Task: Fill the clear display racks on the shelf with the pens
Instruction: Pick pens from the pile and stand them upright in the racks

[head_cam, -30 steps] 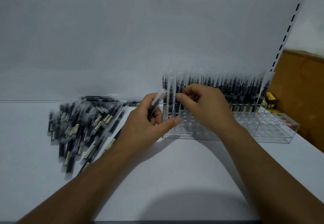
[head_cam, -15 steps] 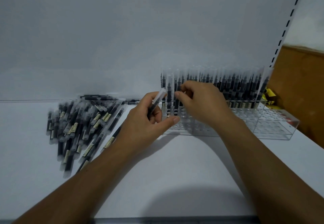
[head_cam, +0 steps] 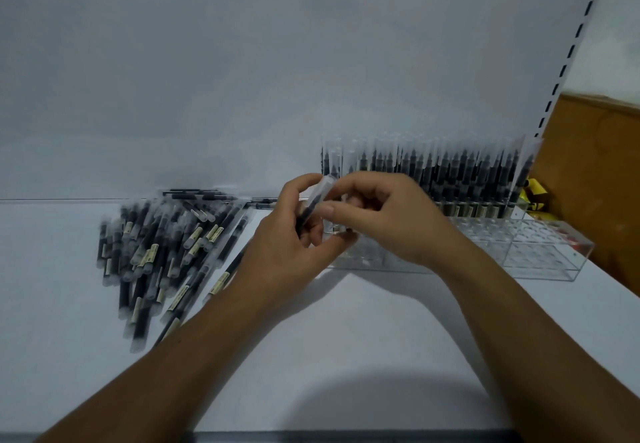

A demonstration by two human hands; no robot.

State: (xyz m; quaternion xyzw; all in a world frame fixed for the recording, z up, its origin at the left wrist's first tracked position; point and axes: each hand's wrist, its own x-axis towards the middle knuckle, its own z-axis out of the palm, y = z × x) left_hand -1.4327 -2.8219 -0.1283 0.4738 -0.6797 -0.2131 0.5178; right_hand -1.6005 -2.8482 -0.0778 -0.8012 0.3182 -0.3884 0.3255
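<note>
The heap of pens [head_cam: 162, 259] lies unmoved at the left of the shelf [head_cam: 346, 356]. The left hand [head_cam: 287, 238] still grips one pen [head_cam: 317, 198], black under a clear cap and tilted up to the right. The right hand [head_cam: 391, 221] has left the racked row and now pinches that same pen. Behind it, the clear rack [head_cam: 540, 255] holds upright pens in its back rows.
</note>
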